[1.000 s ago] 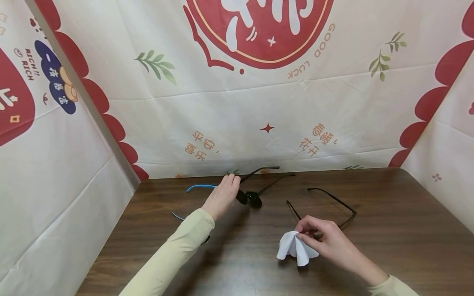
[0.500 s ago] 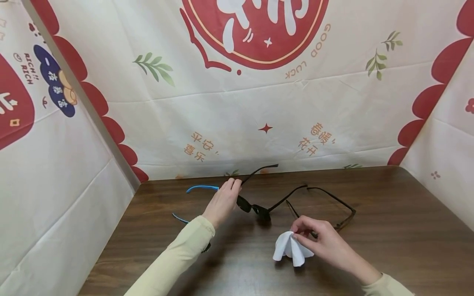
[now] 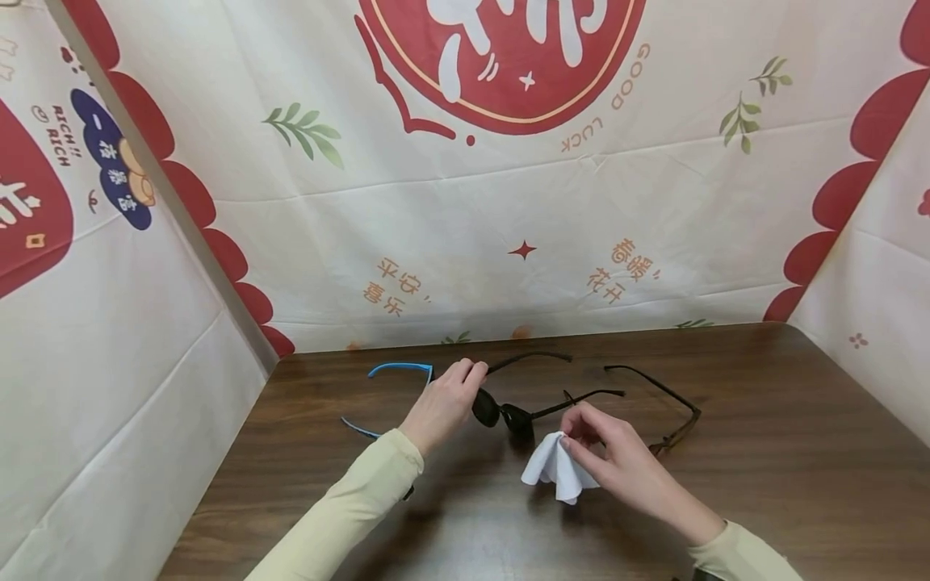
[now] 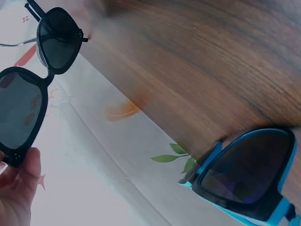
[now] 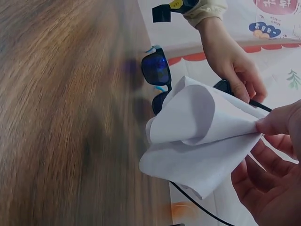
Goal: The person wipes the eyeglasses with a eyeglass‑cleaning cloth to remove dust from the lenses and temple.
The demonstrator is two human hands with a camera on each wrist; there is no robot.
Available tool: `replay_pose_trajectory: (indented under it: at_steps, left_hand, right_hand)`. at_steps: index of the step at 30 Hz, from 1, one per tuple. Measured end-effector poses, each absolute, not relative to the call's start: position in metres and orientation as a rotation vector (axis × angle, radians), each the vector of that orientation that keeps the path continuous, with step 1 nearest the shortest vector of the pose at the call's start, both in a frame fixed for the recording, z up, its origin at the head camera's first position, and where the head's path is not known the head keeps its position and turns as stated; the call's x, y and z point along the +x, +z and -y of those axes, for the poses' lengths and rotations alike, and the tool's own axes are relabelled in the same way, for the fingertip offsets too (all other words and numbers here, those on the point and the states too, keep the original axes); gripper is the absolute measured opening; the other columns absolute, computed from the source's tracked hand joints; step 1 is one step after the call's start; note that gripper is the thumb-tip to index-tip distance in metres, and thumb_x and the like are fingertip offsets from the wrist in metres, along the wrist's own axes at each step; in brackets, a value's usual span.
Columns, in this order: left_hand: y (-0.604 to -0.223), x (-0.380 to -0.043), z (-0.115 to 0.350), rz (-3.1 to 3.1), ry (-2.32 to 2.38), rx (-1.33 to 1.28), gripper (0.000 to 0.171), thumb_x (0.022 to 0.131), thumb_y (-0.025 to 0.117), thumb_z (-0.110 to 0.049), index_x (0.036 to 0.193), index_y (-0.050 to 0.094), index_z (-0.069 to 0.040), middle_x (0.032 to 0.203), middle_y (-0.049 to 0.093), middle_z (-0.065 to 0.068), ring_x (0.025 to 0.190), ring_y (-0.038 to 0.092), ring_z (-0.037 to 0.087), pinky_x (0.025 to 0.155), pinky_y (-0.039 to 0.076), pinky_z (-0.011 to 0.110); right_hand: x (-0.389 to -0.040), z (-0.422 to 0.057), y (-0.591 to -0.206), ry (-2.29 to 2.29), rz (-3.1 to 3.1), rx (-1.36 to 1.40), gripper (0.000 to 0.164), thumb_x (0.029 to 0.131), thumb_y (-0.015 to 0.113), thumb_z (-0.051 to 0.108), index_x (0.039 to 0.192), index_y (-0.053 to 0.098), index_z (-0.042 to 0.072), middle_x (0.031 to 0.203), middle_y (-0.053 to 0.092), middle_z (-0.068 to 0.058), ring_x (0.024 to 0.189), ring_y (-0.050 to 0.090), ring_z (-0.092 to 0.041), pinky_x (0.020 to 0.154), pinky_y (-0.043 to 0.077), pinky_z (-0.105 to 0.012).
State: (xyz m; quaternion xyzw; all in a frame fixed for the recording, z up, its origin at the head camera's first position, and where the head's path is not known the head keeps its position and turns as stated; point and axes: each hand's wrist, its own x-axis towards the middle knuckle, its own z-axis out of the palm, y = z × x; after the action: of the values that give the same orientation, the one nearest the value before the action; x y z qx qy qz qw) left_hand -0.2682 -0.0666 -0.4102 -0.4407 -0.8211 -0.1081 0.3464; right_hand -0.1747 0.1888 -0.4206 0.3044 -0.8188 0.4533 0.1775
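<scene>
My left hand [image 3: 445, 403] pinches a pair of black sunglasses [image 3: 517, 420] by one end of the frame. They are held up with both arms unfolded and pointing right; the left wrist view shows the dark lenses [image 4: 18, 110] and thumb at the outer corner. Between thumb and fingertips my right hand [image 3: 617, 460] pinches a white cloth [image 3: 555, 470], which hangs in folds just below and right of the sunglasses. In the right wrist view the cloth [image 5: 188, 136] covers most of the black sunglasses.
Blue-and-black sunglasses [image 4: 244, 169] lie on the brown wooden table [image 3: 465, 532] at left, partly hidden by my left arm. At right, dark-framed glasses [image 3: 695, 416] lie with arms unfolded, partly behind my right hand. Printed white fabric [image 3: 465, 226] walls the back and sides.
The black sunglasses have turned in my left hand, their free lens moving right and nearer me. My right hand has carried the cloth left and up, closer to them.
</scene>
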Motion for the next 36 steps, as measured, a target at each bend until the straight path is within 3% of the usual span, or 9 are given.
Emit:
replay_pose_trajectory:
  at_steps: [4, 12, 18, 28, 33, 36]
  left_hand:
    - [-0.41, -0.266, 0.064, 2.169, -0.363, -1.09, 0.012, 0.091, 0.06, 0.003, 0.1, 0.053, 0.001, 0.079, 0.051, 0.007, 0.068, 0.053, 0.018, 0.057, 0.046, 0.027]
    - [-0.412, -0.258, 0.062, 2.403, -0.812, -0.85, 0.004, 0.094, 0.055, 0.001, 0.096, 0.055, 0.004, 0.067, 0.055, 0.003, 0.052, 0.053, 0.011, 0.048, 0.044, 0.022]
    - [-0.411, -0.25, 0.061, 2.575, -1.307, -0.679, 0.018, 0.096, 0.052, 0.003, 0.111, 0.055, 0.013, 0.067, 0.062, 0.007, 0.05, 0.063, 0.017, 0.05, 0.049, 0.023]
    - [-0.417, -0.242, 0.051, 2.732, -1.821, -0.451, 0.023, 0.095, 0.05, 0.005, 0.114, 0.054, 0.017, 0.087, 0.067, 0.018, 0.066, 0.069, 0.027, 0.069, 0.055, 0.034]
    - [-0.414, -0.231, 0.041, 2.695, -2.129, -0.334, 0.039, 0.093, 0.048, 0.01, 0.13, 0.04, 0.015, 0.086, 0.065, 0.019, 0.065, 0.065, 0.021, 0.074, 0.055, 0.039]
    - [-0.41, -0.225, 0.033, 2.613, -2.351, -0.273, 0.044, 0.091, 0.046, 0.014, 0.133, 0.036, 0.011, 0.08, 0.062, 0.015, 0.059, 0.06, 0.015, 0.068, 0.055, 0.035]
  right_hand:
    - [-0.175, -0.187, -0.421, 1.284, 2.309, 0.874, 0.025, 0.085, 0.067, -0.006, 0.096, 0.056, 0.013, 0.086, 0.06, 0.006, 0.072, 0.056, -0.008, 0.059, 0.049, -0.025]
    - [-0.174, -0.184, -0.421, 1.31, 2.303, 0.848, 0.025, 0.086, 0.067, -0.007, 0.096, 0.056, 0.013, 0.087, 0.06, 0.006, 0.072, 0.058, -0.009, 0.059, 0.05, -0.025]
    - [-0.174, -0.176, -0.417, 1.306, 2.265, 0.865, 0.024, 0.085, 0.067, -0.008, 0.096, 0.056, 0.011, 0.087, 0.06, 0.004, 0.073, 0.058, -0.01, 0.06, 0.051, -0.026]
    - [-0.181, -0.153, -0.405, 1.112, 2.233, 0.666, 0.027, 0.081, 0.07, -0.009, 0.093, 0.055, 0.01, 0.082, 0.056, 0.006, 0.071, 0.056, -0.006, 0.058, 0.05, -0.022]
    - [-0.184, -0.142, -0.408, 0.811, 2.173, 0.628, 0.026, 0.076, 0.077, -0.005, 0.09, 0.058, 0.006, 0.082, 0.057, 0.0, 0.07, 0.057, -0.009, 0.057, 0.052, -0.026]
    - [-0.186, -0.138, -0.413, 0.638, 2.107, 0.65, 0.022, 0.076, 0.076, -0.002, 0.091, 0.062, 0.004, 0.085, 0.057, -0.004, 0.07, 0.059, -0.015, 0.057, 0.054, -0.033]
